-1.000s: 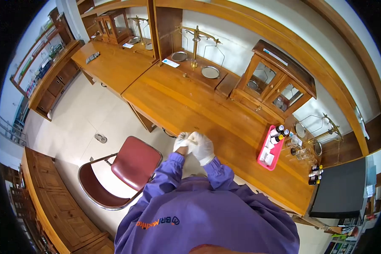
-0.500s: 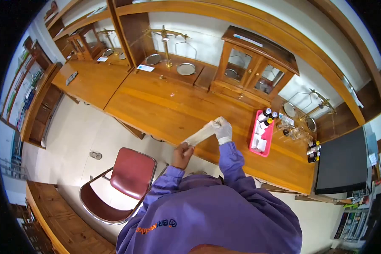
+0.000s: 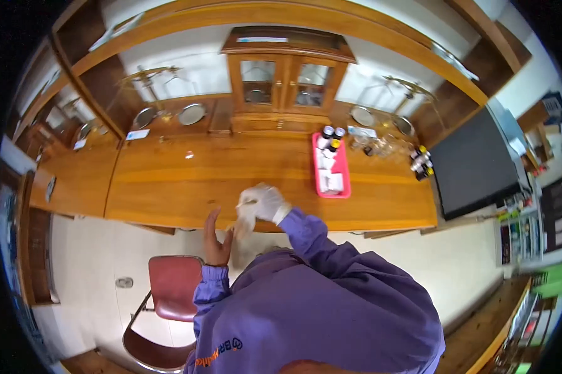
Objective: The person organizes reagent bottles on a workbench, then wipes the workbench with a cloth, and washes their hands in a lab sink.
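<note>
My right hand (image 3: 262, 203) wears a white glove and pinches a second white glove (image 3: 243, 225), which hangs down, partly blurred, over the table's front edge. My left hand (image 3: 217, 242) is bare. Its fingers are spread and point up beside the hanging glove, and nothing shows in its palm.
On the wooden table (image 3: 162, 193) a pink tray (image 3: 345, 187) holds bottles and white packets. Behind stand a wooden glass-door cabinet (image 3: 281, 87) and brass balances. Glassware (image 3: 387, 146), more bottles (image 3: 422, 163) and a black panel (image 3: 474, 165) are at right; a red chair (image 3: 175, 283) is lower left.
The view has turned to the right. My left hand has let go of the glove it was stretching and opened; the glove now hangs from my right hand.
</note>
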Action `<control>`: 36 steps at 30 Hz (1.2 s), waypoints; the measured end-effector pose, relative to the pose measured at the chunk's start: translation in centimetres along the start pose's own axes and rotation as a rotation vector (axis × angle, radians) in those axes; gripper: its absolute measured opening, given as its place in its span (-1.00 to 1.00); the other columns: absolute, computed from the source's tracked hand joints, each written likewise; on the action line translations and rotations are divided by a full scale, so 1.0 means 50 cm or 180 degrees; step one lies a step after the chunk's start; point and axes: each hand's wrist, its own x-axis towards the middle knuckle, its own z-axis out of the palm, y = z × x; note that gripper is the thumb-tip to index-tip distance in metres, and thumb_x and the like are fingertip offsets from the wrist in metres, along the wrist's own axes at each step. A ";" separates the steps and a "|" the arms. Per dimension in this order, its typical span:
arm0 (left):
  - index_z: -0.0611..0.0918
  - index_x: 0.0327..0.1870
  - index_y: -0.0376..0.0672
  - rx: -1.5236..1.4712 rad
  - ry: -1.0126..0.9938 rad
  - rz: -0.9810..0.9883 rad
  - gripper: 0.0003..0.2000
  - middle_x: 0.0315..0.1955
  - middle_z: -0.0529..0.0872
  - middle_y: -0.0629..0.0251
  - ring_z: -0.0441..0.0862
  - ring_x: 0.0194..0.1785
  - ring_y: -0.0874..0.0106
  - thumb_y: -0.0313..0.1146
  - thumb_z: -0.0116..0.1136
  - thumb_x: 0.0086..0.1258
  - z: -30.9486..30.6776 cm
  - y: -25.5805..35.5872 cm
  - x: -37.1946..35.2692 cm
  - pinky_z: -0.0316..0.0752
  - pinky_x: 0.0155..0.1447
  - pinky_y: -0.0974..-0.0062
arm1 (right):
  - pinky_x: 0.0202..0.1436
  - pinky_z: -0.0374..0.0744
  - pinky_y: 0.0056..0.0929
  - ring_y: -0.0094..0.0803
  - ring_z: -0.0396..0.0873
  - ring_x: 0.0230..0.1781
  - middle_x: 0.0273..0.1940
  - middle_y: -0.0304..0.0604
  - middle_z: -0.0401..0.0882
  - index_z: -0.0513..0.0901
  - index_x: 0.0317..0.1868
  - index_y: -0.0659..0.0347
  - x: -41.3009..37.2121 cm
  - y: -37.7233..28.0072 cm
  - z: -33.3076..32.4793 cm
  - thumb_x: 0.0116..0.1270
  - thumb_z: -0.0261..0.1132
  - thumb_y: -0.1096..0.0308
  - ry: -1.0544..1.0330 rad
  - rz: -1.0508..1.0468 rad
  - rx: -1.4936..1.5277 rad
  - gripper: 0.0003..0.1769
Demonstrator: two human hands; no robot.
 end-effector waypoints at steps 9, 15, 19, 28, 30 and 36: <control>0.59 -0.38 -0.28 -0.0850 -0.1723 -0.0598 -0.84 -0.49 0.64 0.28 0.58 -0.39 0.50 -0.46 0.26 0.01 0.088 0.018 0.026 0.45 -0.24 0.57 | -0.29 0.47 -0.33 -0.21 0.53 -0.36 -0.40 -0.10 0.55 0.61 -0.35 0.13 -0.146 0.025 -0.066 0.07 0.22 0.15 -0.0700 0.0482 0.0584 -0.76; 0.58 -0.41 -0.20 -0.0813 -0.2434 0.0137 -0.89 -0.50 0.64 0.29 0.59 -0.44 0.44 -0.43 0.23 0.05 0.223 0.049 0.049 0.47 -0.29 0.54 | -0.29 0.46 -0.28 -0.10 0.49 -0.30 -0.32 -0.02 0.52 0.58 -0.29 0.13 -0.252 0.146 -0.096 0.06 0.21 0.12 -0.0626 0.1060 -0.0640 -0.71; 0.56 -0.38 -0.18 -0.1196 -0.2617 -0.0339 -0.89 -0.50 0.63 0.26 0.59 -0.42 0.39 -0.38 0.17 0.10 0.376 0.048 0.065 0.46 -0.29 0.49 | -0.28 0.46 -0.24 -0.07 0.49 -0.28 -0.31 -0.02 0.52 0.58 -0.31 0.11 -0.271 0.194 -0.174 0.05 0.21 0.18 -0.0475 0.1862 -0.0077 -0.76; 0.52 -0.27 -0.11 -0.0538 -0.1729 0.0336 -0.77 -0.35 0.59 0.18 0.56 -0.33 0.22 -0.45 0.19 0.00 0.645 0.018 0.097 0.45 -0.27 0.33 | -0.16 0.48 -0.17 -0.07 0.48 -0.19 -0.21 -0.02 0.48 0.48 -0.13 0.10 -0.263 0.384 -0.199 -0.02 0.25 0.20 0.0228 0.2378 -0.1281 -0.60; 0.51 -0.24 -0.11 -0.0326 -0.1502 0.0626 -0.74 -0.30 0.56 0.16 0.55 -0.30 0.20 -0.47 0.18 -0.02 0.650 0.023 0.101 0.45 -0.24 0.31 | -0.11 0.46 -0.15 -0.07 0.45 -0.12 -0.18 -0.02 0.47 0.45 -0.09 0.11 -0.272 0.384 -0.216 -0.02 0.25 0.20 0.0482 0.2043 -0.1461 -0.57; 0.48 -0.12 -0.20 -0.0265 -0.1281 0.0518 -0.71 -0.20 0.50 0.14 0.42 -0.07 0.17 -0.41 0.11 0.10 0.618 0.089 0.090 0.31 0.04 0.29 | 0.05 0.37 -0.27 -0.14 0.42 -0.04 -0.01 -0.04 0.43 0.38 0.11 0.07 -0.293 0.439 -0.249 0.05 0.26 0.15 0.1147 0.1410 -0.0715 -0.43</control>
